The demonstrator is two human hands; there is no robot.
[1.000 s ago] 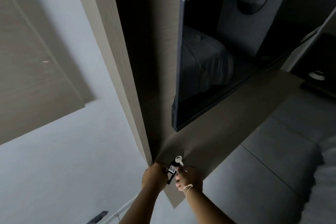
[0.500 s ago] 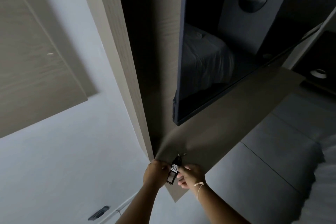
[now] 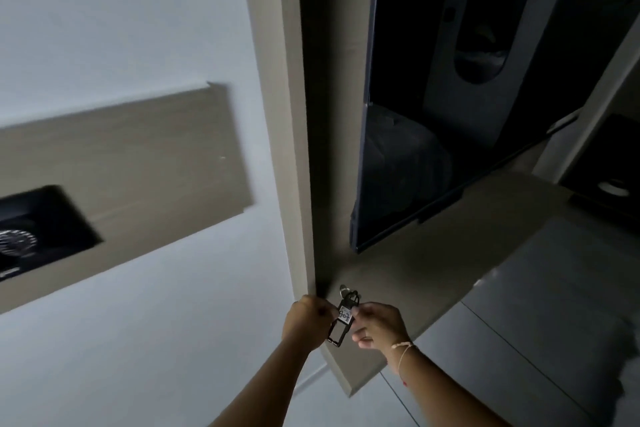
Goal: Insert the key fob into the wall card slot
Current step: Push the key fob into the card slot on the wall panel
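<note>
A black key fob [image 3: 342, 321] with a white numbered label hangs between my two hands, low in the middle of the head view. A metal ring with a key [image 3: 348, 292] sticks out at its top. My left hand [image 3: 306, 322] grips the fob's left side. My right hand [image 3: 375, 324] pinches its right edge near the label. Both hands are in front of the low end of a wood-look wall panel [image 3: 408, 274]. No card slot shows in this view.
A dark TV screen [image 3: 415, 135] hangs on the wood panel to the right. On the white wall at left a beige panel [image 3: 145, 163] holds a black recess with a dial [image 3: 31, 236]. Grey floor tiles [image 3: 540, 315] lie at lower right.
The view has swung left, bringing the beige panel with the black recess into sight. The fob stays between both hands; the key at its top has turned and shows less.
</note>
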